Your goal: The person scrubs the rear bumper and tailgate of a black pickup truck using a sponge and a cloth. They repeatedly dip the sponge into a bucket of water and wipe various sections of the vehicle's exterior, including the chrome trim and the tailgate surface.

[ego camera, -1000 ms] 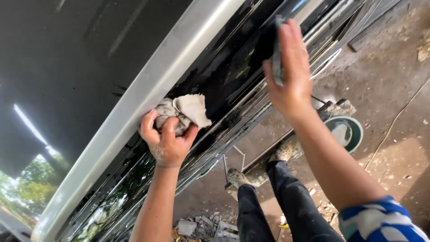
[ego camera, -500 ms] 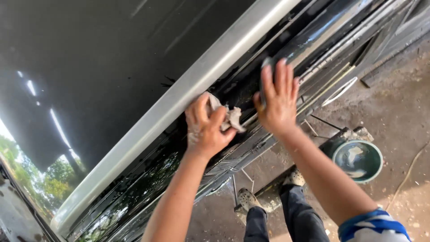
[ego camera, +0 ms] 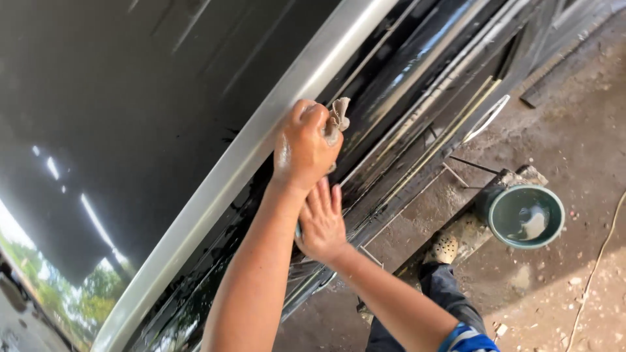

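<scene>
Left hand clenched round a crumpled grey rag against the silver trim strip, right hand flat on the wet glossy black panel below, sanding pad unseen; wiping judged midway, green bowl nearby.

Daylight fills the scene, warm and fairly bright on the dusty concrete ground toward three o'clock, where soft shadows lie. The glossy black panel at ten o'clock stays dark but mirrors pale streaks of light and, toward seven o'clock, a washed-out patch of sky and green trees. Thin glare lines run along the shiny black ribbed trim at one o'clock. The long silver-grey strip bows with wide-angle distortion. Focus is mildly soft throughout, blurrier at the edges.
</scene>
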